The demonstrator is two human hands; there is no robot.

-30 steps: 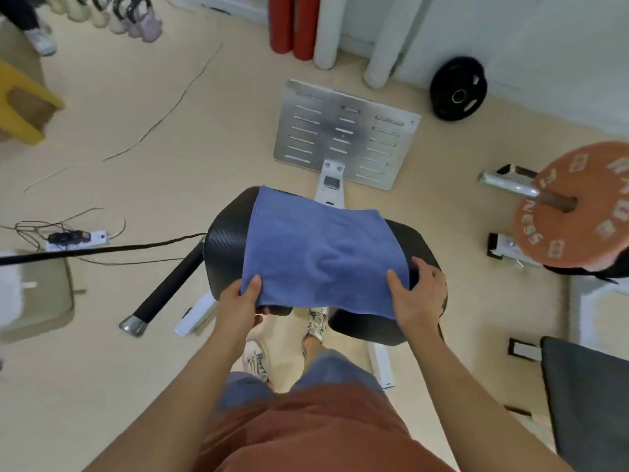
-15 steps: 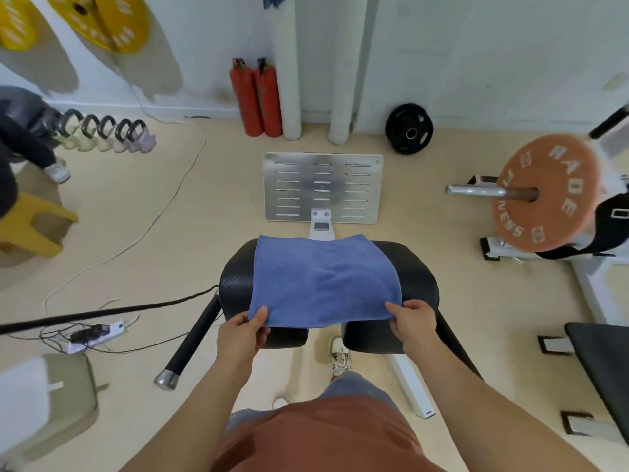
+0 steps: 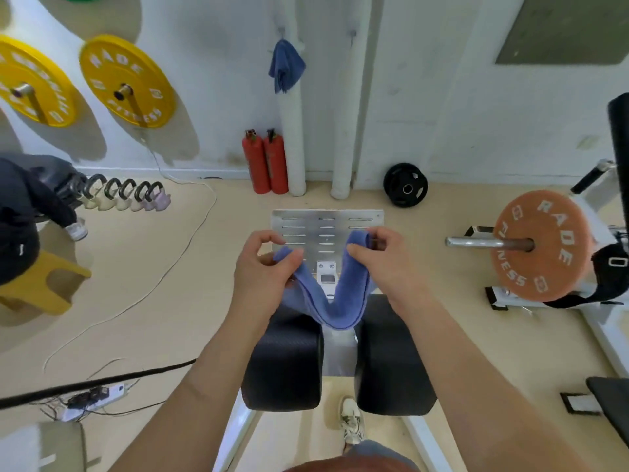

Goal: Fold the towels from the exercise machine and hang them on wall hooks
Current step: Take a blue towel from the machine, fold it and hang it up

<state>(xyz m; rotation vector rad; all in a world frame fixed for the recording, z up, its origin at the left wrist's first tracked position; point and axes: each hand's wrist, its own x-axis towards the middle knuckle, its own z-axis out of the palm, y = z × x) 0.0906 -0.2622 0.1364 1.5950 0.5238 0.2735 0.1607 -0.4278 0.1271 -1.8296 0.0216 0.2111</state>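
Note:
A blue towel point(image 3: 332, 306) hangs in a U between my two hands, lifted above the black padded seat point(image 3: 284, 366) of the exercise machine. My left hand point(image 3: 263, 269) pinches its left end and my right hand point(image 3: 381, 258) grips its right end, both at chest height over the machine's metal footplate point(image 3: 326, 221). A second blue towel point(image 3: 286, 68) hangs from a hook point(image 3: 281, 30) on the white wall straight ahead. Another hook point(image 3: 352, 34) to its right is bare.
Two red extinguishers point(image 3: 265, 163) and white pipes stand at the wall's foot. A black plate point(image 3: 405, 185) leans there. An orange plate on a bar point(image 3: 541, 245) juts in from the right. Kettlebells point(image 3: 126, 195), a seated person point(image 3: 23, 212) and floor cables point(image 3: 88, 396) are left.
The towel lay flat across the seat with my hands on its near corners. Both hands have lifted it off the seat, and my view has tilted up toward the wall.

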